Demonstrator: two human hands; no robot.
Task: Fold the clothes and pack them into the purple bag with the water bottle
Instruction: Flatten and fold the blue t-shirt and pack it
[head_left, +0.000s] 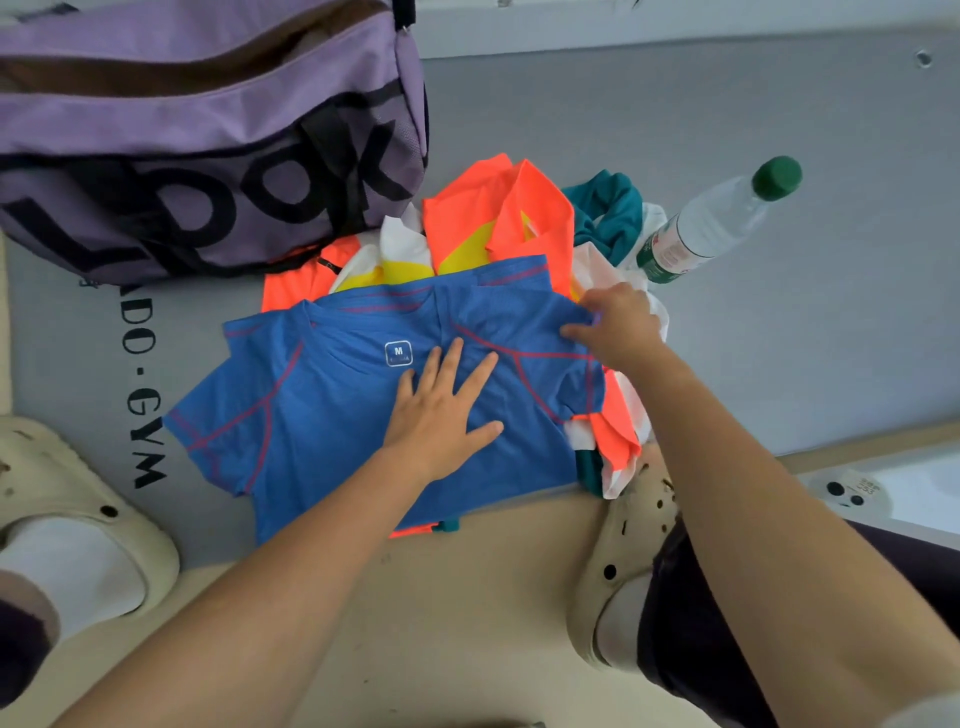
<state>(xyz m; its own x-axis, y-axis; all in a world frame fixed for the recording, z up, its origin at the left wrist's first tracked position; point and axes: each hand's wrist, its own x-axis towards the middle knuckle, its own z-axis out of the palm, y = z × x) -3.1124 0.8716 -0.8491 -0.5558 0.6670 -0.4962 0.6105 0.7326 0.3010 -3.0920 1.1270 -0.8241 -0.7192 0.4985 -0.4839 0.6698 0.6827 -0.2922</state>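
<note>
Currently the blue shirt (322, 415) lies spread on the grey mat (727, 260), on top of a pile of other clothes. Left hand (441, 410) lies flat on the shirt's chest just below the white "M" label (398, 353), fingers straight and spread, palm down, gripping nothing. Right hand (615, 322) is at the shirt's right shoulder/sleeve area, fingers curled down onto the fabric edge; looks like a pinch on the shirt, though the fingertips are partly hidden by the hand itself.

Under and behind the shirt: an orange garment (498, 208) with yellow panels, some white fabric (402, 239), and a teal piece (613, 213) at the far right of the pile. More orange and teal pokes out at the shirt's near edge and right side.

Purple bag (208, 119) sits at far left on the mat, top zip open, black lettering on its side, touching the clothes pile. Water bottle (711, 223), clear with a green cap, lies tilted on the mat just right of the pile, touching the white fabric.

Cream clogs: one (78, 499) at left edge, one (618, 561) under the right forearm.
</note>
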